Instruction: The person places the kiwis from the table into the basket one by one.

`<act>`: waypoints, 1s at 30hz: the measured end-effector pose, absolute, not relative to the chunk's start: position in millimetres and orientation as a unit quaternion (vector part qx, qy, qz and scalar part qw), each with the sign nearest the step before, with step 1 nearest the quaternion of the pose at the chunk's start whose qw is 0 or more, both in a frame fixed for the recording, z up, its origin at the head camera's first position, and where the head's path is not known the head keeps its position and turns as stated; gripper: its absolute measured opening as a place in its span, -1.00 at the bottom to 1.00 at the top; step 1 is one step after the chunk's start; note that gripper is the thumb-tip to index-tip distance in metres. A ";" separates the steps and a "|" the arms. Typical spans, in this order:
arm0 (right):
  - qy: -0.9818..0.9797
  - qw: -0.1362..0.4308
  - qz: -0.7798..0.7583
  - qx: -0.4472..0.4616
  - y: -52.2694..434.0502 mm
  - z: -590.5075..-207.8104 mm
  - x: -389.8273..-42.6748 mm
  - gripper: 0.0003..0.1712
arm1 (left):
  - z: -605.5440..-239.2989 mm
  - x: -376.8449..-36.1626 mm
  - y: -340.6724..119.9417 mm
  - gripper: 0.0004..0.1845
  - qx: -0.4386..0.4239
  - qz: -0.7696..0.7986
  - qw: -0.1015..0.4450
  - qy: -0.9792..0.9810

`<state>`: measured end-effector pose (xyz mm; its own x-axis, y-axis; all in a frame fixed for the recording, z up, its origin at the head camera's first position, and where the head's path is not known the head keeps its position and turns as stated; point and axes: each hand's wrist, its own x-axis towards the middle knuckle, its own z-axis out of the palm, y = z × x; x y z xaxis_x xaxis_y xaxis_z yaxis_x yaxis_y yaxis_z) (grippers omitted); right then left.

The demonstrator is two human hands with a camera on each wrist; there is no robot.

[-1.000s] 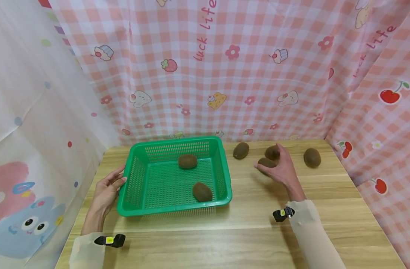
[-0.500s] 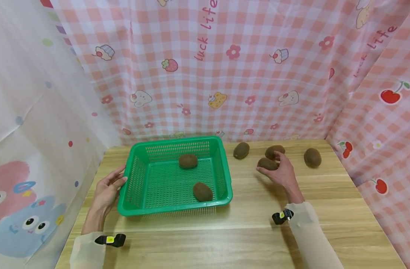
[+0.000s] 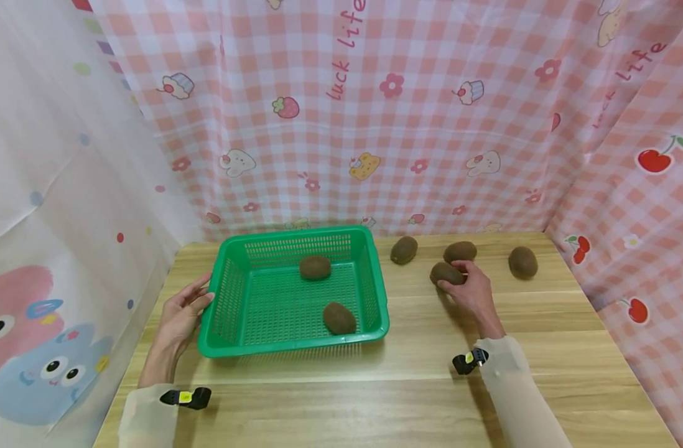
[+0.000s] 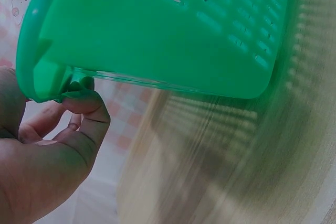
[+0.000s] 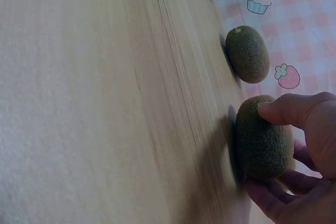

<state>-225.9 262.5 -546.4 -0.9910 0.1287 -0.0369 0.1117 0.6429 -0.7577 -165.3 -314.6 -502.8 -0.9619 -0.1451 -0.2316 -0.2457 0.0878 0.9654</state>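
My left hand [image 3: 179,317] grips the left rim of a green plastic basket [image 3: 297,348]; in the left wrist view, thumb and fingers of that hand [image 4: 58,145] are curled at the rim. Two kiwis lie in the basket, one kiwi [image 3: 315,267] towards the back and another kiwi [image 3: 339,318] near the front right. On the table to the right, my right hand [image 3: 474,292] pinches a brown kiwi [image 3: 445,273] between thumb and fingers. In the right wrist view the thumb presses on top of this kiwi [image 5: 262,142]. Part of its far side is hidden.
Right behind the held kiwi lies another kiwi [image 3: 460,251]. One kiwi [image 3: 404,250] is close to the basket's right side, and one kiwi [image 3: 523,262] lies farther right. A checked curtain [image 3: 319,137] hangs along the back of the wooden table [image 3: 330,410].
My right hand has drawn back off the rear kiwi, and its thumb and fingers have closed on the nearer one. The left hand and basket stay in place.
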 end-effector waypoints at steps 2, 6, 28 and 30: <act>-0.907 0.014 0.415 -0.067 263.2 -547.1 -225.7 -0.34 | -502.5 -165.1 -314.3 -0.35 -0.135 0.656 0.039 0.742; -0.908 0.017 0.413 -0.069 264.3 -549.4 -225.9 -0.36 | -502.6 -164.4 -314.3 -0.35 -0.134 0.662 0.038 0.737; -0.899 0.015 0.432 -0.067 261.0 -545.6 -223.3 -0.36 | -505.0 -166.0 -314.8 -0.35 -0.135 0.678 0.036 0.721; -0.899 0.019 0.432 -0.065 259.3 -543.2 -223.2 -0.36 | -504.7 -166.5 -314.3 -0.34 -0.133 0.681 0.035 0.719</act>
